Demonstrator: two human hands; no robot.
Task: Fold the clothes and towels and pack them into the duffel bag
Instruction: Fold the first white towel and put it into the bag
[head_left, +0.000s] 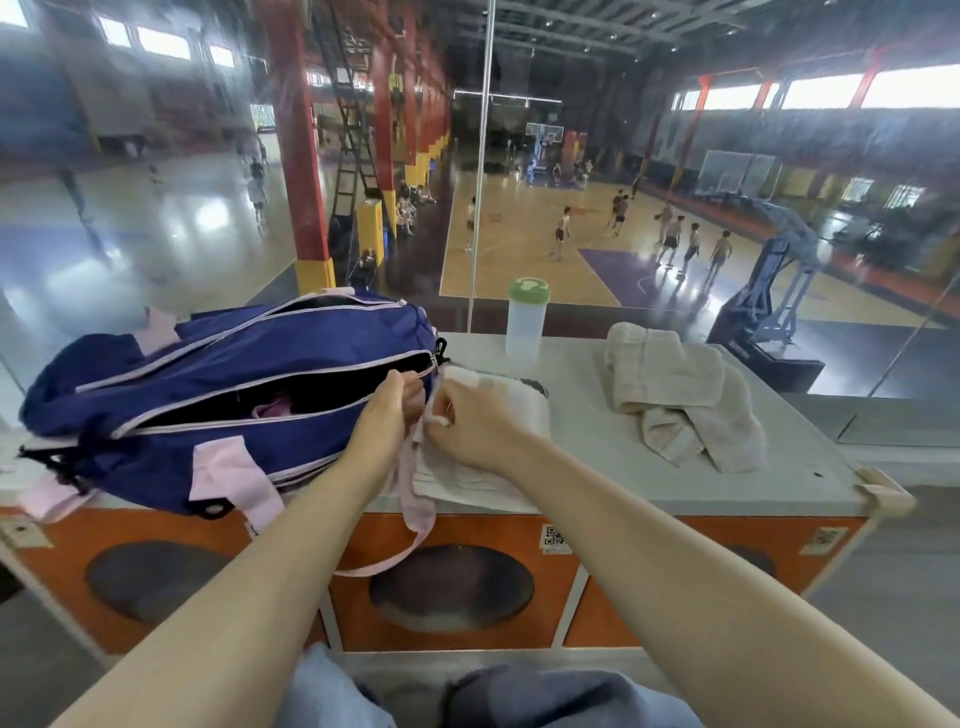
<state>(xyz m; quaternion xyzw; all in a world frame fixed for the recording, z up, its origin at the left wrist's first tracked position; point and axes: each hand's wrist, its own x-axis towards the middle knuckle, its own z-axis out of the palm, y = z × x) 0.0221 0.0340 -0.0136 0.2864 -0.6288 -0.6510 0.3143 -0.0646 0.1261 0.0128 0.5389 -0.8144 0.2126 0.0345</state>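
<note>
A navy duffel bag with pink trim lies on the grey counter, its main zip open and something pink showing inside. My left hand grips the right end of the bag's opening. My right hand is closed on the bag's pink strap, just right of the left hand, resting on a folded white towel. A crumpled beige towel lies further right on the counter.
A clear bottle with a green lid stands at the counter's back edge against a glass wall. Below the counter are orange panels with dark round openings. A sports hall with people lies beyond the glass.
</note>
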